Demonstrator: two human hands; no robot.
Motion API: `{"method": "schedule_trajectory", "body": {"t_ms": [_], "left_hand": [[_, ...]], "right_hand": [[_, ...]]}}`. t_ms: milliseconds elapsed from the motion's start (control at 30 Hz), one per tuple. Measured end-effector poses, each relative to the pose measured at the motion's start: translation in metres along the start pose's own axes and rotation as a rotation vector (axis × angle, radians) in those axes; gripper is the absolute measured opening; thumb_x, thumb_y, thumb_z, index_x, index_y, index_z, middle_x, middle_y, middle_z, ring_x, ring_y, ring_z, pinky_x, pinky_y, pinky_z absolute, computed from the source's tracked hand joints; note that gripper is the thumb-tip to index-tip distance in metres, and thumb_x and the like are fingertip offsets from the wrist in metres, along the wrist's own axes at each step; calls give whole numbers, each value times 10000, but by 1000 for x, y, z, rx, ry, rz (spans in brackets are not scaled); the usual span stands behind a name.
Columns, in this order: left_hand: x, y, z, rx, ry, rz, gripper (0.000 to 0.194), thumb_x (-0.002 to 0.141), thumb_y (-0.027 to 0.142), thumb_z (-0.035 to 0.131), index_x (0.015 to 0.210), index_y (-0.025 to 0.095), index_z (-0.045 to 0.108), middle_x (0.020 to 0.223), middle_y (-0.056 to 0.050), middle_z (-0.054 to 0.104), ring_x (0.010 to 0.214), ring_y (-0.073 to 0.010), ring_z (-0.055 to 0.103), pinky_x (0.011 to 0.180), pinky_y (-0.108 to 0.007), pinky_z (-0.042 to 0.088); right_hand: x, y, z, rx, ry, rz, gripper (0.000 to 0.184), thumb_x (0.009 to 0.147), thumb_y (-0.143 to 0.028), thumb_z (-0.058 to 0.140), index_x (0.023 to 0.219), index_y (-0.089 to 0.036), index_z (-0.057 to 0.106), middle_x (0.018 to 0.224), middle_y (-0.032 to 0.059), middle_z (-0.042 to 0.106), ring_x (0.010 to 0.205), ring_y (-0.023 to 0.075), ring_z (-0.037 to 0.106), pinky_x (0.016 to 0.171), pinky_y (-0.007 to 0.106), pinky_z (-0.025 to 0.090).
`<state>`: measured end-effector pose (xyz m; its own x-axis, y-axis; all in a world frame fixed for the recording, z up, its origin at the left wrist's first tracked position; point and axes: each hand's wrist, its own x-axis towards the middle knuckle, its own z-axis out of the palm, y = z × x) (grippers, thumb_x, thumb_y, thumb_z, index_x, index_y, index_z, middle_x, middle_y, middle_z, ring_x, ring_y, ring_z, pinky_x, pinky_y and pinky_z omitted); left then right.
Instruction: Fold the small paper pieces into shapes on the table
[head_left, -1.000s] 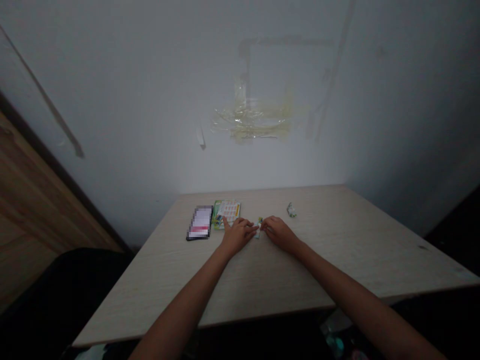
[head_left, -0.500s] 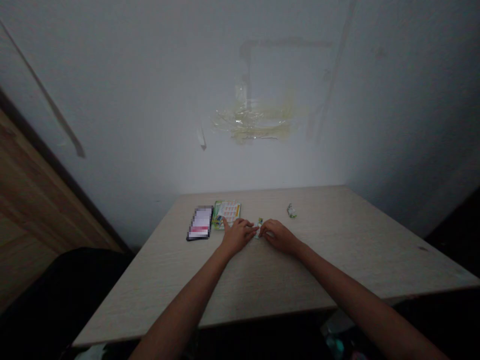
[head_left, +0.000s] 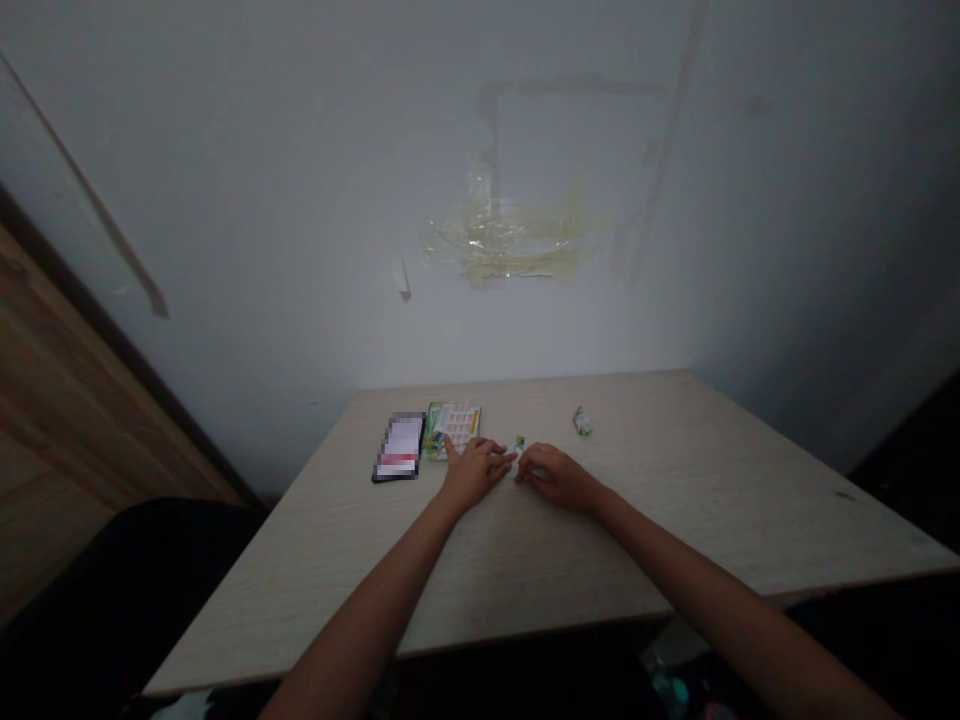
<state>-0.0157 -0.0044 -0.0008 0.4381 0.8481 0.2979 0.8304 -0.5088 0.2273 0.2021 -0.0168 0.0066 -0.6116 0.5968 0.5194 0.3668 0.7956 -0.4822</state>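
Both my hands rest on a pale wooden table [head_left: 675, 500]. My left hand [head_left: 471, 471] and my right hand [head_left: 556, 474] meet fingertip to fingertip over a small white and green piece [head_left: 518, 443], and both pinch it against the tabletop. My left thumb sticks out toward a green and orange card [head_left: 454, 423] lying just behind the hand. The piece is too small and dim to name.
A phone [head_left: 400, 446] lies left of the card. A small crumpled green and white wrapper [head_left: 582, 422] sits at the back right of the table. A wall with old tape marks [head_left: 502, 240] rises behind the table. A wooden panel [head_left: 52, 420] stands at the left.
My right hand has slid slightly left and nearer to me, closing on the small piece. My left hand has stayed in place.
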Motion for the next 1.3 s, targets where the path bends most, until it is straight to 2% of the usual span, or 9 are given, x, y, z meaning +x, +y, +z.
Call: {"method": "schedule_trajectory", "body": {"t_ms": [233,633,867,1300], "left_hand": [[0,0,-1,-3,-9,1,265,930,445,493,1157,482,625,1235,29,638,1223,-251,464,993,-798,-117],[0,3,-1,3,-6,-28,256,920,450,510,1137,468,645,1233,25,645,1221,-249,457,1021,-765,-128],[1,1,0,-11,3,-17,249,921,452,511,1132,476,642,1233,36,650,1236,-243,464,999,-775,-150],[2,0,-1,-32,-18,-31,253,918,448,515,1134,483,641,1252,45,650,1283,-269,433,1014,-777,-125]], "right_hand": [[1,12,2,47,186,177,142,850,-110,561,895,-208,653,924,28,656,930,164,614,877,316,466],[3,10,5,-3,112,100,193,803,-46,575,873,-210,645,928,32,660,928,168,604,874,312,465],[6,17,8,-183,127,203,147,819,-87,591,896,-205,632,940,38,656,945,179,588,865,311,449],[13,19,5,-318,124,368,120,908,-167,532,975,-212,621,990,44,658,1012,174,561,900,281,407]]}}
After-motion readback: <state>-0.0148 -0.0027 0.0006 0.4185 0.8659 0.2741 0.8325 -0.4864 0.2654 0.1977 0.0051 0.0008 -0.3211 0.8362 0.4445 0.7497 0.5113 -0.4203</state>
